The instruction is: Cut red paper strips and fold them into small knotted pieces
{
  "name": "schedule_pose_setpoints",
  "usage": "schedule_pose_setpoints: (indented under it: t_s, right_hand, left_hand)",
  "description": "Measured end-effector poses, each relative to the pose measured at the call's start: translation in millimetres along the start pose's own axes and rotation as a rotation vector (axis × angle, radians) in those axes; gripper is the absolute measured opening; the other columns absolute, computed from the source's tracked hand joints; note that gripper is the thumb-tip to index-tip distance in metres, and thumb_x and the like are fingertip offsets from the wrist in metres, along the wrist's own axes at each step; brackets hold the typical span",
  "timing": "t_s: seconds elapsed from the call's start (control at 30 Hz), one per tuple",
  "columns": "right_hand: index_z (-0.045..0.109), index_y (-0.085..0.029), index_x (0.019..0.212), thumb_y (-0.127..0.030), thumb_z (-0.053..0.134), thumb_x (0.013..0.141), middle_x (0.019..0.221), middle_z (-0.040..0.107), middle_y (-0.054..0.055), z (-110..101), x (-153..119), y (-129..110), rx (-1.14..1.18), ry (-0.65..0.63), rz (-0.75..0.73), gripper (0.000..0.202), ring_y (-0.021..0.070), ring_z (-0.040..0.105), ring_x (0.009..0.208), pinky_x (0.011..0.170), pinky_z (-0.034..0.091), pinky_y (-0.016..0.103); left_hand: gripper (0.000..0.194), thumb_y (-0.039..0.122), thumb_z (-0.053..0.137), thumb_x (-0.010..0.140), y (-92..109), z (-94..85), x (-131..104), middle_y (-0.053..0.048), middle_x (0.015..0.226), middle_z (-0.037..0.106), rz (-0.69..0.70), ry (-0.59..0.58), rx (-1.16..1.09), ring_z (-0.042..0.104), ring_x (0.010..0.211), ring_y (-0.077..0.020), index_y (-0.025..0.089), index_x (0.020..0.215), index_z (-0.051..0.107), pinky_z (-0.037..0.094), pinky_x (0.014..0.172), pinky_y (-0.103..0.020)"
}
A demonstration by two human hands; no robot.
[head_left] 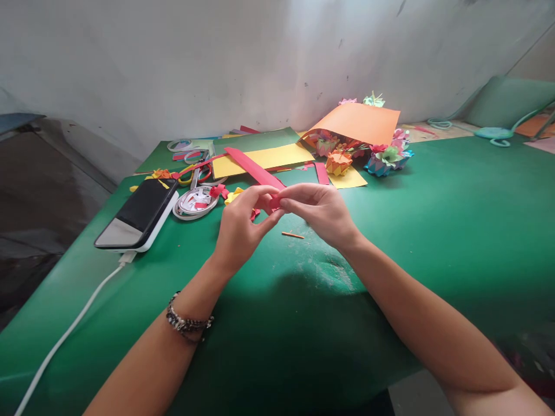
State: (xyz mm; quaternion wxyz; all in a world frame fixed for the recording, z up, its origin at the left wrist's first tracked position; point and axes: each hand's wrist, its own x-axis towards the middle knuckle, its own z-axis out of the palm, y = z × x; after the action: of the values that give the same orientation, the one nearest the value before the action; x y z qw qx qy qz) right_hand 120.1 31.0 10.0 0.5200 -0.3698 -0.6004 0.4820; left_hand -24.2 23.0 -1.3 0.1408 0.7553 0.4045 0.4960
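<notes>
Between my fingertips is a small piece of red paper (274, 203), mostly hidden by the fingers. My left hand (247, 222) pinches it from the left, and my right hand (323, 211) pinches it from the right. Both hands are held above the green table (433, 242). Just behind them lies a long red paper strip (254, 167); I cannot tell whether it joins the piece in my fingers. A thin wooden stick (293, 235) rests on the table below my hands. Crumpled yellow paper (234, 196) and red scraps (219, 191) sit beside my left hand.
At left a phone lies on a white power bank (162, 222) with a white cable (73, 329). Tape rolls (195, 202) and scissors (203, 170) are near it. Yellow paper (260, 160), an orange sheet (355, 121) and paper flowers (388, 157) stand at the back, before the wall.
</notes>
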Motion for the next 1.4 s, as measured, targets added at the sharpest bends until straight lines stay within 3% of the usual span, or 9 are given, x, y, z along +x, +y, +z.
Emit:
schedule_pose_setpoints:
  t_s: [0.1, 0.17, 0.47, 0.63, 0.9, 1.1, 1.23, 1.3, 1.4]
  right_hand:
    - [0.065, -0.015, 0.069, -0.018, 0.066, 0.066, 0.067, 0.067, 0.0, 0, 0, 1, -0.018, 0.017, 0.003, 0.004, 0.0086, 0.061, 0.063, 0.063, 0.05, 0.024]
    - [0.065, -0.014, 0.067, -0.017, 0.066, 0.066, 0.062, 0.065, -0.001, 0, 0, 0, -0.026, 0.016, 0.023, 0.003, 0.0075, 0.059, 0.059, 0.06, 0.05, 0.023]
    - [0.061, -0.014, 0.067, -0.023, 0.063, 0.069, 0.06, 0.062, -0.002, -3, 0, -4, 0.093, -0.096, 0.107, 0.01, 0.0057, 0.056, 0.057, 0.059, 0.047, 0.021]
    - [0.06, -0.013, 0.066, -0.026, 0.063, 0.07, 0.058, 0.059, -0.004, -5, 0, -3, 0.17, -0.145, 0.17, 0.013, 0.0045, 0.053, 0.055, 0.058, 0.046, 0.021]
    - [0.059, -0.014, 0.064, -0.026, 0.064, 0.069, 0.058, 0.058, -0.003, -1, -1, -4, -0.074, -0.112, 0.073, 0.014, 0.0066, 0.053, 0.057, 0.056, 0.044, 0.021]
    - [0.057, -0.015, 0.066, -0.021, 0.06, 0.072, 0.061, 0.056, -0.003, 5, -5, -4, -0.197, -0.034, -0.086, 0.008, 0.0071, 0.05, 0.058, 0.057, 0.043, 0.023]
    - [0.056, -0.017, 0.067, -0.02, 0.058, 0.073, 0.064, 0.056, -0.003, 5, -6, -4, -0.142, -0.007, -0.176, 0.006, 0.0077, 0.05, 0.06, 0.058, 0.043, 0.024]
    - [0.058, -0.018, 0.067, -0.02, 0.06, 0.071, 0.066, 0.058, -0.002, 3, -4, -2, -0.139, 0.007, -0.194, 0.005, 0.0083, 0.052, 0.062, 0.059, 0.044, 0.024]
    - [0.059, -0.018, 0.066, -0.019, 0.062, 0.068, 0.065, 0.06, -0.002, 0, 1, 1, -0.163, 0.045, -0.157, 0.004, 0.0082, 0.053, 0.061, 0.059, 0.045, 0.024]
  left_hand:
    - [0.012, 0.023, 0.06, 0.075, 0, -0.1, -1, 0.0, 0.077, 0.065, 0.098, 0.048, 0.091, 0.06, 0.067, -0.0099, 0.018, 0.086, 0.06, 0.047, 0.064, -0.021]
    - [0.009, 0.023, 0.059, 0.076, -1, -0.1, -1, -0.001, 0.077, 0.066, 0.071, 0.052, 0.035, 0.06, 0.068, -0.01, 0.017, 0.083, 0.061, 0.048, 0.064, -0.021]
    - [0.014, 0.027, 0.068, 0.066, -5, -1.5, 4, 0.0, 0.068, 0.067, -0.385, -0.053, -0.629, 0.061, 0.061, -0.0097, 0.018, 0.077, 0.066, 0.05, 0.06, -0.021]
    - [0.021, 0.03, 0.071, 0.062, -2, -2.9, 7, 0.0, 0.069, 0.067, -0.49, -0.135, -0.786, 0.062, 0.062, -0.0094, 0.018, 0.078, 0.064, 0.051, 0.064, -0.022]
    - [0.025, 0.037, 0.069, 0.063, 0, -1.8, 6, -0.002, 0.064, 0.065, -0.454, -0.112, -0.587, 0.062, 0.061, -0.0121, 0.015, 0.068, 0.058, 0.051, 0.062, -0.026]
    - [0.024, 0.033, 0.074, 0.056, -4, -0.4, 6, 0.003, 0.06, 0.06, -0.65, -0.106, -0.826, 0.055, 0.054, -0.0058, 0.016, 0.063, 0.059, 0.049, 0.058, -0.019]
    - [0.026, 0.032, 0.075, 0.055, -10, -1.8, 9, 0.005, 0.061, 0.057, -0.79, 0.019, -0.921, 0.052, 0.052, -0.0031, 0.015, 0.065, 0.058, 0.046, 0.053, -0.016]
    - [0.027, 0.034, 0.074, 0.056, -12, -2.5, 11, 0.005, 0.06, 0.055, -0.772, 0.062, -0.943, 0.051, 0.05, -0.0024, 0.015, 0.066, 0.057, 0.043, 0.049, -0.015]
    - [0.029, 0.038, 0.073, 0.057, -10, -3.8, 11, 0.009, 0.049, 0.046, -0.658, 0.022, -1.05, 0.04, 0.04, -0.0004, 0.017, 0.066, 0.055, 0.035, 0.043, -0.015]
